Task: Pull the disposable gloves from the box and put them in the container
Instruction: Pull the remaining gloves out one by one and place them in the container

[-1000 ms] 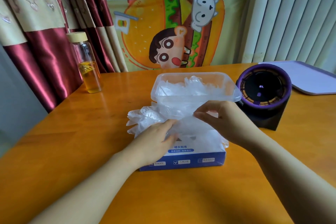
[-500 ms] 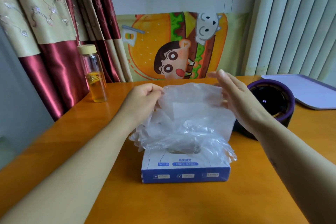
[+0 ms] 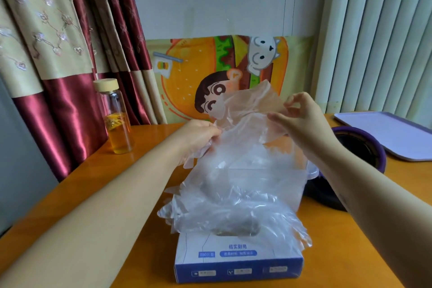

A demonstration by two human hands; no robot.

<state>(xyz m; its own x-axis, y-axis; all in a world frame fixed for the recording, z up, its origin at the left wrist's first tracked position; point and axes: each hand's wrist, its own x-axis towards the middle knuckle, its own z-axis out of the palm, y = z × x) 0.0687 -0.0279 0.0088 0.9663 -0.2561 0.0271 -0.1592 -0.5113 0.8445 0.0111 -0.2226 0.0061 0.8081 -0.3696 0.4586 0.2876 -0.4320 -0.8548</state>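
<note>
Orange wooden table [image 3: 339,252] beside red curtains [image 3: 70,112] and white blinds [image 3: 378,42]. I see the left hand [image 3: 198,134] and right hand [image 3: 304,117], fingers [image 3: 277,117] pinching a clear glove [image 3: 245,110] held above the blue box [image 3: 238,262]

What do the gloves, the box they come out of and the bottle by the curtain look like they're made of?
Gloves: thin clear plastic film, glossy; the poster shows through the crinkles. Box: likely printed cardboard, matte, with crisp folded edges. Bottle: clear, probably glass, with sharp highlights; its pale cap looks like wood or plastic.
</note>
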